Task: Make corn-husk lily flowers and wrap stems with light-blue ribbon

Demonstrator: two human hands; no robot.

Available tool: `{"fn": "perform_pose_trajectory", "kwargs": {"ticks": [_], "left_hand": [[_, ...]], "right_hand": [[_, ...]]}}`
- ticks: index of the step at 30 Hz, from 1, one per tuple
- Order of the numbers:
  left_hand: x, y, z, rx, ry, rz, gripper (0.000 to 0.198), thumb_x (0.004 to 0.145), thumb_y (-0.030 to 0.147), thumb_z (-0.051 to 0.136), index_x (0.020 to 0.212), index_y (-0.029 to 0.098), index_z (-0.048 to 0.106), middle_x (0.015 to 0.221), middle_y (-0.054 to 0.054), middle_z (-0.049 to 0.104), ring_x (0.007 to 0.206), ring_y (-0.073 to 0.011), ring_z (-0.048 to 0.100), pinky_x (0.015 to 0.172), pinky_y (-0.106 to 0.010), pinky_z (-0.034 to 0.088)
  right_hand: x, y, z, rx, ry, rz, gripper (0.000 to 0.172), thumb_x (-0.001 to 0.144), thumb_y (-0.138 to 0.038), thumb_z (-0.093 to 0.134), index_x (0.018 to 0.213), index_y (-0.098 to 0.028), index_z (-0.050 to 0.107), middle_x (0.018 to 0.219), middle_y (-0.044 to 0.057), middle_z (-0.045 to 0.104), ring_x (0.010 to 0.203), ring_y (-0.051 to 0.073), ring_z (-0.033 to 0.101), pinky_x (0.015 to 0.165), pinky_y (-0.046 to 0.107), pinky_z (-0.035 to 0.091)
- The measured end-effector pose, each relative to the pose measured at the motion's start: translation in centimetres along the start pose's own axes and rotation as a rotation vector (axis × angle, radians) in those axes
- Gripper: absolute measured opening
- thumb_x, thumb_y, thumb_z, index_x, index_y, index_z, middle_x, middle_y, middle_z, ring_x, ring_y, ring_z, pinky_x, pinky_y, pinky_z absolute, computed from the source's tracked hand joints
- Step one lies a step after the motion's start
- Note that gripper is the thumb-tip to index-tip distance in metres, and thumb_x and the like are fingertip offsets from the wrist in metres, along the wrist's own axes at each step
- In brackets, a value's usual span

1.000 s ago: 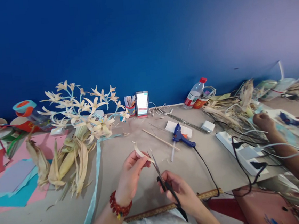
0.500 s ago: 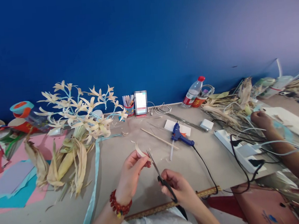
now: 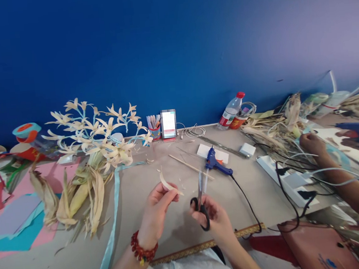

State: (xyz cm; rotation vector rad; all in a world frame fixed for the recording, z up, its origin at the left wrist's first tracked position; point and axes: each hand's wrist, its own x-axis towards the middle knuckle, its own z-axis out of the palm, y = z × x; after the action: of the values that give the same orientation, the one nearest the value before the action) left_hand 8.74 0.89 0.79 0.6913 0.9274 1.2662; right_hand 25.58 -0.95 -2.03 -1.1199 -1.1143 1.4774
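Observation:
My left hand (image 3: pixel 160 205), with a red bead bracelet at the wrist, pinches a thin, curved, pale strip of husk (image 3: pixel 166 183) between thumb and fingers. In my right hand (image 3: pixel 212 217) are black-handled scissors (image 3: pixel 201 199), their blades pointing up and away from me. A gap lies between the scissors and the strip. Small pale scraps lie on the table just beyond my hands. A blue glue gun (image 3: pixel 217 164) rests past the scissors, near a thin wooden stick (image 3: pixel 187 165).
Husk flowers (image 3: pixel 100 135) stand at the back left, above corn husks (image 3: pixel 81 197) and coloured paper (image 3: pixel 15 213). A light-blue ribbon (image 3: pixel 113 224) runs forward. At right are a bottle (image 3: pixel 231 112), a power strip (image 3: pixel 286 183) and another person's arm (image 3: pixel 343 178).
The scissors have moved right, away from the strip, and swung more upright. Extra scraps lie on the table. At far right, another person's hand with a blue glue gun has come into view.

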Motion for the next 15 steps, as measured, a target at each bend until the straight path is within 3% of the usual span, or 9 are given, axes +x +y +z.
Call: {"fn": "perform_pose_trajectory", "kwargs": {"ticks": [3, 6, 9, 12, 14, 15], "left_hand": [[-0.2, -0.4, 0.1, -0.050, 0.006, -0.037, 0.013, 0.080, 0.026, 0.073, 0.087, 0.018, 0.066, 0.088, 0.001, 0.060, 0.074, -0.0093, 0.053, 0.077, -0.023, 0.042], [-0.7, -0.7, 0.2, -0.063, -0.035, -0.053, 0.014, 0.080, 0.027, 0.073, 0.087, 0.018, 0.065, 0.084, 0.001, 0.060, 0.077, -0.0109, 0.054, 0.079, -0.024, 0.042], [-1.3, -0.5, -0.6, 0.064, -0.110, -0.032, 0.015, 0.086, 0.030, 0.065, 0.082, 0.017, 0.062, 0.077, 0.000, 0.058, 0.074, -0.0123, 0.052, 0.075, -0.025, 0.042], [-1.9, 0.3, -2.0, 0.373, -0.010, 0.207, 0.023, 0.091, 0.032, 0.057, 0.073, 0.018, 0.056, 0.069, 0.001, 0.051, 0.068, -0.0131, 0.048, 0.068, -0.025, 0.040], [-2.1, 1.3, -2.6, 0.598, 0.068, 0.427, 0.011, 0.089, 0.029, 0.059, 0.084, 0.019, 0.060, 0.081, -0.001, 0.056, 0.078, -0.0157, 0.052, 0.074, -0.027, 0.042], [-2.1, 1.9, -2.7, 0.695, 0.041, 0.497, 0.010, 0.088, 0.027, 0.061, 0.095, 0.020, 0.063, 0.092, -0.004, 0.059, 0.087, -0.0179, 0.054, 0.080, -0.029, 0.043]], "right_hand": [[0.7, -0.8, 1.6, 0.147, 0.059, -0.074, 0.041, 0.066, -0.040, 0.083, 0.093, -0.021, 0.057, 0.077, 0.000, 0.062, 0.052, 0.009, 0.044, 0.047, 0.021, 0.036], [1.3, -1.5, 3.1, 0.209, 0.116, -0.134, 0.036, 0.070, -0.035, 0.081, 0.091, -0.022, 0.055, 0.076, -0.002, 0.061, 0.052, 0.008, 0.045, 0.046, 0.019, 0.036], [1.8, -2.1, 3.4, 0.184, 0.070, -0.188, 0.034, 0.070, -0.032, 0.080, 0.087, -0.022, 0.053, 0.073, -0.003, 0.061, 0.057, 0.009, 0.049, 0.050, 0.019, 0.038], [2.3, -3.1, 2.4, 0.117, -0.019, -0.171, 0.035, 0.068, -0.028, 0.081, 0.085, -0.022, 0.051, 0.073, -0.002, 0.062, 0.060, 0.010, 0.052, 0.054, 0.020, 0.041], [2.7, -3.8, 1.5, 0.069, -0.117, -0.122, 0.037, 0.066, -0.026, 0.082, 0.083, -0.022, 0.049, 0.074, -0.002, 0.062, 0.061, 0.010, 0.053, 0.055, 0.020, 0.041], [2.8, -4.1, 1.2, 0.048, -0.187, -0.097, 0.038, 0.066, -0.026, 0.082, 0.082, -0.022, 0.048, 0.074, -0.002, 0.062, 0.061, 0.011, 0.054, 0.055, 0.020, 0.041]]}}
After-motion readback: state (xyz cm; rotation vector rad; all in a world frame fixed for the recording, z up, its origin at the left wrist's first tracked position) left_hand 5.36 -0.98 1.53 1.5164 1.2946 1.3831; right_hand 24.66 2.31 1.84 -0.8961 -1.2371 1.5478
